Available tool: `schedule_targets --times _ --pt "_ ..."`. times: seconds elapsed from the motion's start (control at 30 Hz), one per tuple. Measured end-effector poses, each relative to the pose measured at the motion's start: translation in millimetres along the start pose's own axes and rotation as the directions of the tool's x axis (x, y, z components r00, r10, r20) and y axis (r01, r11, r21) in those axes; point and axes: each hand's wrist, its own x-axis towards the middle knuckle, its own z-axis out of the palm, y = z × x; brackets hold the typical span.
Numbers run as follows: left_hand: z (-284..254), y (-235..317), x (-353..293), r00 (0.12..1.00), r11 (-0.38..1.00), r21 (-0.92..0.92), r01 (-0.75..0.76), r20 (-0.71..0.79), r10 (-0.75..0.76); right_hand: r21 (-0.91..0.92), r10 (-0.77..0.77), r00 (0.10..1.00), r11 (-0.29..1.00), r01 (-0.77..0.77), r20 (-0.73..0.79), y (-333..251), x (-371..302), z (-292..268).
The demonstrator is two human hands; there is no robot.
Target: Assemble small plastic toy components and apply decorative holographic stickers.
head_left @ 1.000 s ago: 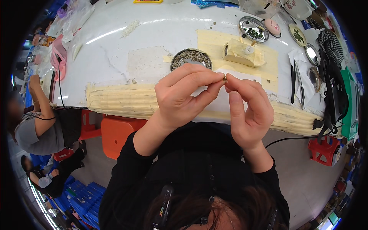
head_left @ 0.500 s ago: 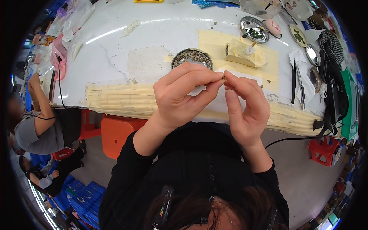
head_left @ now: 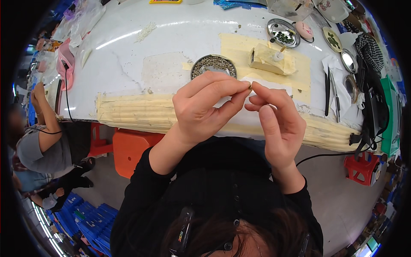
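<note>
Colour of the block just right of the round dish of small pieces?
Pale yellow; the block shows best in the head view.

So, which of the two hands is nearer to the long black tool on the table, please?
Right: the right hand is to the left of the long black tool; the left hand is farther off, on the same side.

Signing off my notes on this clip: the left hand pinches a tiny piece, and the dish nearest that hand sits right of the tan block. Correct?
Not quite: the head view shows that dish left of the tan block. The left hand does pinch a tiny piece.
</note>
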Motion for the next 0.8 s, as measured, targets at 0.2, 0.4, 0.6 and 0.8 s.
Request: schedule_targets --times 0.2,0.4,0.6,0.8 --pt "1 1 0 1.0 1.0 -0.006 0.011 0.0 -0.011 -0.651 -0.46 0.882 0.641 0.407 0.099 4 9 5" --pt "0 1 0 1.0 0.999 -0.037 0.026 -0.009 -0.026 -0.514 -0.317 0.947 0.805 0.295 0.047 8 7 2" --pt "-2 1 0 1.0 0.999 -0.032 0.008 -0.005 -0.008 0.323 0.241 0.957 0.903 -0.283 0.164 2 3 -3" --pt "-2 0 -1 0.999 0.999 0.0 -0.036 -0.002 0.036 0.615 0.38 0.871 0.618 -0.49 0.311 0 5 -12"
